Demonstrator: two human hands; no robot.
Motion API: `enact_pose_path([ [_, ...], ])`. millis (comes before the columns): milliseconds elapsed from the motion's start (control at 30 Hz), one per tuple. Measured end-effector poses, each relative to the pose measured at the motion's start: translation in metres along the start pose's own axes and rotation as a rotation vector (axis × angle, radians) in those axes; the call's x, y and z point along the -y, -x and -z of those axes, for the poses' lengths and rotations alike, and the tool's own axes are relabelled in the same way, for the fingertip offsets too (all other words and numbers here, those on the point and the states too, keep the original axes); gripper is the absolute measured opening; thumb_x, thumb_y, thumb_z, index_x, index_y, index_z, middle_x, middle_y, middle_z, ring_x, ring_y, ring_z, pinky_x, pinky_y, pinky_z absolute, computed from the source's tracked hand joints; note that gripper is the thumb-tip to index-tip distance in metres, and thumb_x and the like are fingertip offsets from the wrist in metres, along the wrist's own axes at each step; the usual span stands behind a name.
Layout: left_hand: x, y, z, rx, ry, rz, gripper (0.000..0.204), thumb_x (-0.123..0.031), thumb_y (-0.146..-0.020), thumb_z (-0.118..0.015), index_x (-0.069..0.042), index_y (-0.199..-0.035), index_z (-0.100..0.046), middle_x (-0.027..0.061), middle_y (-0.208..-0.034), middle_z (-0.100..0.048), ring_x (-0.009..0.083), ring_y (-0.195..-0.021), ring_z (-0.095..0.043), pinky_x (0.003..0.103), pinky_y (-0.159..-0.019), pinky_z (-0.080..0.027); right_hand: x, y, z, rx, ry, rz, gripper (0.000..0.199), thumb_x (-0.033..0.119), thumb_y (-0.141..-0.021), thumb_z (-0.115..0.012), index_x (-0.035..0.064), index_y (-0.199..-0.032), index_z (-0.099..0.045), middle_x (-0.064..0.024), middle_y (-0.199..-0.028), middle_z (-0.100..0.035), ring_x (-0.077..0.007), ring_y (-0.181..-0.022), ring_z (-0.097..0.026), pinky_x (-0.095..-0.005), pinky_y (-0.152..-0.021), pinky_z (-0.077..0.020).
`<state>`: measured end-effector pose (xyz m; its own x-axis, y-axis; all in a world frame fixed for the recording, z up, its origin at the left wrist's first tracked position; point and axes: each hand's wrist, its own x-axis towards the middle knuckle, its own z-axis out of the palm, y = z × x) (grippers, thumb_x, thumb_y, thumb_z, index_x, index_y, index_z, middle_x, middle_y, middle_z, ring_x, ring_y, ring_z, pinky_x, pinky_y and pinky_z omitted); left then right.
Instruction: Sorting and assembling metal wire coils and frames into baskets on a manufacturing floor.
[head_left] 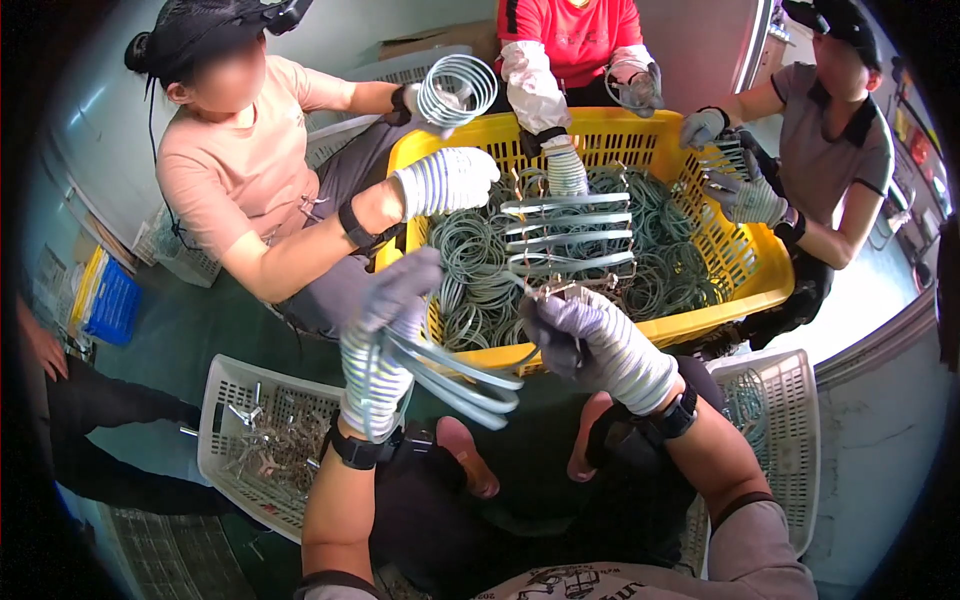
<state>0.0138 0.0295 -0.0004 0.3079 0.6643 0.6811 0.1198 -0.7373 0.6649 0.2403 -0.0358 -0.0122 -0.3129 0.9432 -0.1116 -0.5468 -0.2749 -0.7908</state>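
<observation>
Frame centre: tubing loops (pixel 465 388) hang at the blurred left hand (pixel 385 320); the right hand (pixel 600 345) is beside the tubing stack (pixel 570 240) over the yellow crate (pixel 720 314). Neither grip can be told. Step, apparently: gathering loops; next calls for untangled strands.

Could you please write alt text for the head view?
Loops of pale tubing hang at the wearer's gloved left hand, the gloved right hand beside them, at the near side of a yellow basket piled with coils; three co-workers are around it.
</observation>
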Motion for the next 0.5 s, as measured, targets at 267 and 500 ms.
enact_pose_path([
  [267,-0.021,-0.008,0.003,-0.012,0.532,0.641,0.054,-0.049,-0.095,-0.033,-0.006,-0.124,-0.049,0.0046,-0.099,-0.062,0.0007,-0.049,-0.035,0.016,-0.045,-0.03,0.006,-0.002,0.016,0.023,-0.238,0.085,0.029,0.032,-0.088,-0.059,0.0055,-0.1,-0.055,-0.0006,-0.073,-0.053,-0.0065,-0.045,-0.037,-0.0205,-0.043,-0.0316],
  [500,-0.019,-0.001,0.011,0.275,0.784,0.804,0.022,-0.026,-0.09,-0.057,-0.006,-0.098,-0.057,0.0006,-0.083,-0.059,0.0001,-0.052,-0.036,0.014,-0.045,-0.027,0.005,-0.003,0.006,-0.097,-0.047,0.167,0.033,0.033,-0.087,-0.06,0.0041,-0.101,-0.058,-0.0001,-0.072,-0.054,-0.0069,-0.052,-0.045,-0.0195,-0.047,-0.034],
])
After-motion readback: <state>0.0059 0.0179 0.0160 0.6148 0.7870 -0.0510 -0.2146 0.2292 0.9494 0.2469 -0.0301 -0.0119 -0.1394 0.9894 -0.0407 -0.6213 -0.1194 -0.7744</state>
